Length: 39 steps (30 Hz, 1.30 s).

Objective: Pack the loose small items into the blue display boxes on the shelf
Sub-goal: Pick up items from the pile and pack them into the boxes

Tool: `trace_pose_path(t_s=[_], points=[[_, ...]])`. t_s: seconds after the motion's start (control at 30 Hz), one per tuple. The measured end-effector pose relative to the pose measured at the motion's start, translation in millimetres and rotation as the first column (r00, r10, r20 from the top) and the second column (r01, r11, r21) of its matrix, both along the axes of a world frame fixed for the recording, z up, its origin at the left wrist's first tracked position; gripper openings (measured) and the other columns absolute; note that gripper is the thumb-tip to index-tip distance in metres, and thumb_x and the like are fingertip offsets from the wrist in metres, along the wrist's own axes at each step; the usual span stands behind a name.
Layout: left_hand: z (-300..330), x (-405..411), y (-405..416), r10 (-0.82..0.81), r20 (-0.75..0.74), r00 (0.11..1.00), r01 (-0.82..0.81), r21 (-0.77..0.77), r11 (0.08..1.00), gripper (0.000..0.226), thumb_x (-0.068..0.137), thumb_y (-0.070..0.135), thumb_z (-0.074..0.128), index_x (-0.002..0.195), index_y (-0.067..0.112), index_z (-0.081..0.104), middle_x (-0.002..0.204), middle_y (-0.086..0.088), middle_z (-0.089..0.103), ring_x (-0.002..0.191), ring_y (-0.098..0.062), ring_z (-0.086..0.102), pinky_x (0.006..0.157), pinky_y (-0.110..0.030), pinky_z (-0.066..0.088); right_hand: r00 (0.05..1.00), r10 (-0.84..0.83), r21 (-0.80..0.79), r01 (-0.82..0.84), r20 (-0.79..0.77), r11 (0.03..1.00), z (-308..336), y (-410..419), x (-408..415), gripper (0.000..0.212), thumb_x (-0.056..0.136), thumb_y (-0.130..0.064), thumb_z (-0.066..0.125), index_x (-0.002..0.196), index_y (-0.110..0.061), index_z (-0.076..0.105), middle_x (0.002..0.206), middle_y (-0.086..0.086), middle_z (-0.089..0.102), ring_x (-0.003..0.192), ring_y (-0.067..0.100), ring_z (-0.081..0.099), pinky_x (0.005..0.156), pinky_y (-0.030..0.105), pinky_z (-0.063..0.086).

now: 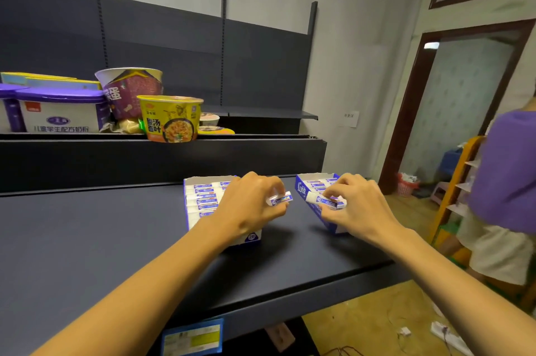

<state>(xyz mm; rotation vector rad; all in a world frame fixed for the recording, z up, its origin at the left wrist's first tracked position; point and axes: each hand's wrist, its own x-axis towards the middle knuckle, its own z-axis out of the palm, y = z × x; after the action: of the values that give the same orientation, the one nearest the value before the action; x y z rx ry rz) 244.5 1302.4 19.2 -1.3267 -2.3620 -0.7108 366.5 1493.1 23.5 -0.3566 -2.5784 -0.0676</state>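
Head view: two bare forearms reach forward over a dark grey shelf (87, 239). The left hand (249, 207) hovers over the left box (200, 199), a blue and white display box packed with rows of small white and blue erasers; its fingertips pinch one eraser (280, 199) just above the box's right edge. The right hand (356, 204) is over the right box (316, 190), a second blue box standing near the first and turned at an angle, also holding erasers. Its fingers are curled round another eraser (327, 200), held at the box's near left wall. On the shelf above, at the left, stand a yellow noodle bowl (169, 117), a purple cup (130, 91) and a white tub (61, 112) with a purple lid. At the far right edge stands a person in a purple top (510, 170)
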Motion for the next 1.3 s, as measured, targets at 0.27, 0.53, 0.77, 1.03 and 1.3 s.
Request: trace_pose_path(t_s=[0.27, 0.53, 0.77, 1.03, 1.3], points=[[6, 18, 39, 0.027, 0.017, 0.999, -0.026, -0.037, 0.999, 0.031, 0.086, 0.050, 0.060, 0.109, 0.030, 0.062, 0.111, 0.006, 0.066, 0.107, -0.012, 0.054, 0.096, -0.037, 0.041, 0.994, 0.057, -0.014, -0.056, 0.094, 0.998, 10, 48, 12, 0.036, 0.083, -0.049, 0.064, 0.113, -0.027, 0.065, 0.118, -0.005, 0.061, 0.105, 0.011, 0.051, 0.089, 0.030, 0.037], [9, 38, 85, 0.030, 0.073, 0.997, -0.029, -0.020, 0.999, 0.033, 0.088, 0.047, 0.060, 0.112, 0.025, 0.062, 0.112, 0.004, 0.063, 0.105, -0.011, 0.053, 0.096, -0.038, 0.044, 0.986, 0.093, -0.024, -0.091, 0.137, 0.996, 14, 90, 22, 0.037, 0.085, -0.049, 0.062, 0.114, -0.026, 0.065, 0.115, -0.006, 0.063, 0.104, 0.008, 0.050, 0.089, 0.029, 0.038], [10, 50, 114, 0.054, 0.124, 0.991, -0.053, -0.009, 0.999, 0.033, 0.088, 0.047, 0.059, 0.112, 0.024, 0.063, 0.109, 0.005, 0.067, 0.102, -0.011, 0.055, 0.092, -0.037, 0.046, 0.982, 0.136, -0.077, -0.126, 0.132, 0.989, 7, 119, 28, 0.037, 0.084, -0.050, 0.064, 0.113, -0.027, 0.064, 0.110, -0.009, 0.063, 0.100, 0.007, 0.050, 0.085, 0.026, 0.039], [3, 55, 130, 0.095, 0.163, 0.982, -0.081, -0.092, 0.992, 0.035, 0.087, 0.047, 0.061, 0.112, 0.024, 0.063, 0.114, 0.004, 0.066, 0.100, -0.009, 0.054, 0.090, -0.033, 0.044, 0.970, 0.198, -0.136, -0.179, 0.139, 0.974, 5, 132, 23, 0.036, 0.083, -0.050, 0.065, 0.112, -0.027, 0.065, 0.109, -0.009, 0.063, 0.100, 0.009, 0.052, 0.085, 0.028, 0.046], [-3, 54, 140, 0.177, 0.146, 0.973, -0.144, -0.214, 0.966, 0.036, 0.087, 0.048, 0.061, 0.114, 0.025, 0.065, 0.118, 0.003, 0.065, 0.107, -0.014, 0.054, 0.088, -0.032, 0.043, 0.957, 0.234, -0.118, -0.216, 0.172, 0.969, 5, 134, 18, 0.035, 0.085, -0.049, 0.063, 0.114, -0.029, 0.064, 0.113, -0.010, 0.062, 0.103, 0.009, 0.050, 0.085, 0.027, 0.041]])
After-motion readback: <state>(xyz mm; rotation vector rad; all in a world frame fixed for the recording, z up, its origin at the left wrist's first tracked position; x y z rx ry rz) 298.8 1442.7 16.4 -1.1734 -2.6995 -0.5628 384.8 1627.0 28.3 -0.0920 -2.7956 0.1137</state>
